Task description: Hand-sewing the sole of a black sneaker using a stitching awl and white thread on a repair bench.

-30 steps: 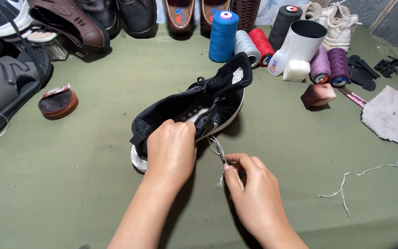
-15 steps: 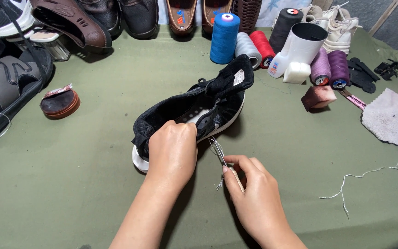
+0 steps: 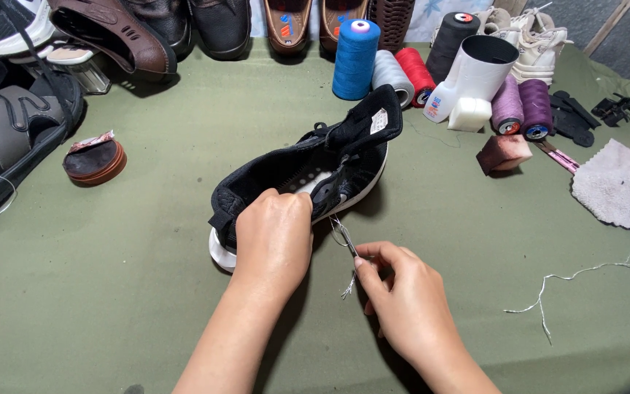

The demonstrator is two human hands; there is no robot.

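Both hands (image 3: pixel 329 270) at black sneaker (image 3: pixel 308 171)

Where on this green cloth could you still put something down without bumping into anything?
Bare green cloth lies left of the left hand, below the round brown tin. More lies between the black sneaker and the grey rag, above the loose white thread. The far edge is crowded: thread spools, white container, shoes.

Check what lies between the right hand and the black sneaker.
In the head view, a thin needle with pale thread spans the gap from the right hand up to the black sneaker; under it is bare green cloth.
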